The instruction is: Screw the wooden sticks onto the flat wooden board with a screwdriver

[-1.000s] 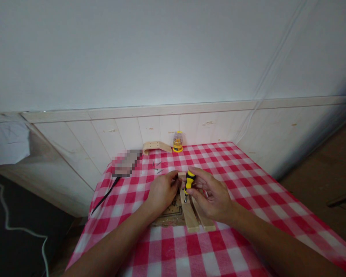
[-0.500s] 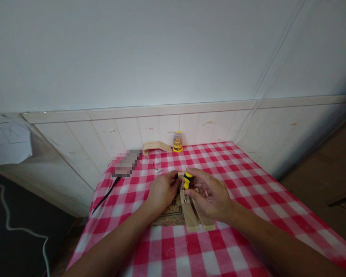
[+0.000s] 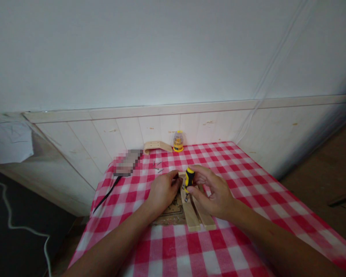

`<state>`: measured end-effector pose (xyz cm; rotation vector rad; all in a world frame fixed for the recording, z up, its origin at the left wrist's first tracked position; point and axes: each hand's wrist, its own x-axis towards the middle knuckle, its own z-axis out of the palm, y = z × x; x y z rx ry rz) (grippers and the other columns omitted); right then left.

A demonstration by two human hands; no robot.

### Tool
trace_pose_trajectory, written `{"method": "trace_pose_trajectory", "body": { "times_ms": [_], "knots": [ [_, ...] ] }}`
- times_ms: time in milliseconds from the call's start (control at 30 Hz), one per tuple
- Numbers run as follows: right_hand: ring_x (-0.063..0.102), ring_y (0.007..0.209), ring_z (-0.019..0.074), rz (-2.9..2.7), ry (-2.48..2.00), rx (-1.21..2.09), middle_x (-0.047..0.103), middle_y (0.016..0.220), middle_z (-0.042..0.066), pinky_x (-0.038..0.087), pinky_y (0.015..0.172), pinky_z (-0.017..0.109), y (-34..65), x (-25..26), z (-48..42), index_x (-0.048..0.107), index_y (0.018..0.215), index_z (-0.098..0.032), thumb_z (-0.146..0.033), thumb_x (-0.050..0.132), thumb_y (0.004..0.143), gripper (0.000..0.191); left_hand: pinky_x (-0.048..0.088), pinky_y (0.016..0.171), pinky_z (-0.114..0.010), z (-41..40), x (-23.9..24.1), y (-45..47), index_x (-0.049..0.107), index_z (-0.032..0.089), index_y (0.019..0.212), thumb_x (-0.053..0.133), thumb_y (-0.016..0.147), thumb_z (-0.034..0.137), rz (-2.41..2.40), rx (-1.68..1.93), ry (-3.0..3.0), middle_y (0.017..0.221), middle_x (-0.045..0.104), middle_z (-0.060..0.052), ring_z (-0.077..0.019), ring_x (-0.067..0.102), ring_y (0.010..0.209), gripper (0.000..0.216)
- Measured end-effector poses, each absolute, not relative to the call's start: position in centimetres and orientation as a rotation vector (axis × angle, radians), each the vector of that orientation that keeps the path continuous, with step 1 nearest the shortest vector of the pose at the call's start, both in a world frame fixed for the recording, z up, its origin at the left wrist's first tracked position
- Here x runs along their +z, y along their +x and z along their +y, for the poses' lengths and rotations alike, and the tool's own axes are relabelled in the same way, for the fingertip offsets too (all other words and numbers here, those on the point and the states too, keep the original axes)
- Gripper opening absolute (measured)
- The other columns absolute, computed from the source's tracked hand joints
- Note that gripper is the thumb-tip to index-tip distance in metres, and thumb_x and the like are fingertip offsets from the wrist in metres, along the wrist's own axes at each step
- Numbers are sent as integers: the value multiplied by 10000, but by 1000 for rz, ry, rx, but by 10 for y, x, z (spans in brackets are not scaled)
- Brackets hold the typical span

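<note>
My right hand [image 3: 216,192] is closed around a stubby yellow and black screwdriver [image 3: 190,178]. Its metal tip points down at a pale wooden piece with two long strips [image 3: 192,221], where a small shiny screw head appears to sit. On the far end of that piece, my left hand [image 3: 163,192] presses with thumb and fingers; some of its fingertips are hidden. Under the wood lies a worn brown board [image 3: 170,219] with dark printed markings, partly covered by my left hand.
Several loose screws [image 3: 160,170] lie beyond my left hand. Against the wall stand a bent wooden piece [image 3: 158,145] and a clear, yellow-based container [image 3: 178,143]. A blurred-out flat object [image 3: 128,163] with a black cord [image 3: 106,194] is at left on the checked tablecloth [image 3: 173,246].
The screwdriver handle has turned and tilted slightly to the right, with the fingers of my right hand shifting around it. My left hand stays on the wood.
</note>
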<state>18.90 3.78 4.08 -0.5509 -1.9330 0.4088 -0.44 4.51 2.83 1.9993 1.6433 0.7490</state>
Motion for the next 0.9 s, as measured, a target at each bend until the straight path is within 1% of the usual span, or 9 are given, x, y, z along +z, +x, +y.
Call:
{"method": "trace_pose_trajectory", "body": {
  "times_ms": [67, 167, 267, 367, 533, 667, 900],
  "knots": [
    [782, 963, 218, -1912, -548, 476, 756, 1172, 110, 669, 853, 339, 188, 42, 36, 509, 1460, -257, -147, 635, 947, 541, 535, 800, -299, 45, 28, -4, 736, 258, 1143, 563, 951, 264, 1645, 748, 2000, 990, 816, -68, -255, 760, 950, 259],
    [781, 934, 202, -1888, -555, 542, 760, 1103, 95, 668, 829, 312, 187, 43, 34, 514, 1440, -251, -129, 609, 954, 510, 532, 800, -297, 46, 27, -4, 739, 261, 1127, 565, 953, 268, 1650, 746, 2001, 975, 816, -68, -253, 760, 946, 247],
    [777, 886, 189, -1887, -547, 522, 761, 1065, 76, 665, 792, 292, 187, 42, 34, 532, 1420, -261, -128, 646, 935, 516, 529, 811, -297, 46, 27, -4, 743, 261, 1105, 568, 952, 271, 1654, 742, 2003, 963, 815, -62, -253, 758, 958, 232],
    [774, 867, 195, -1886, -561, 472, 766, 1079, 76, 668, 776, 302, 188, 40, 36, 545, 1412, -269, -138, 690, 911, 538, 527, 811, -298, 46, 27, -5, 741, 260, 1099, 565, 954, 275, 1658, 737, 2007, 976, 815, -64, -254, 757, 963, 228],
    [775, 852, 191, -1881, -573, 425, 773, 1094, 65, 674, 789, 313, 188, 38, 37, 550, 1413, -288, -160, 720, 909, 547, 522, 803, -290, 45, 29, -4, 736, 259, 1094, 553, 965, 281, 1664, 726, 2016, 977, 815, -68, -250, 759, 959, 225],
    [775, 853, 184, -1891, -570, 374, 774, 1117, 53, 674, 796, 306, 188, 38, 38, 548, 1417, -303, -164, 747, 900, 571, 519, 809, -294, 44, 29, -4, 733, 252, 1117, 552, 970, 292, 1676, 716, 2021, 1008, 813, -78, -253, 757, 971, 237],
    [777, 849, 190, -1908, -574, 304, 768, 1128, 59, 676, 783, 311, 188, 42, 38, 563, 1378, -294, -183, 780, 883, 552, 518, 785, -289, 44, 30, -4, 722, 256, 1167, 553, 968, 282, 1692, 691, 2029, 1025, 812, -75, -250, 759, 943, 262]
  ]
}}
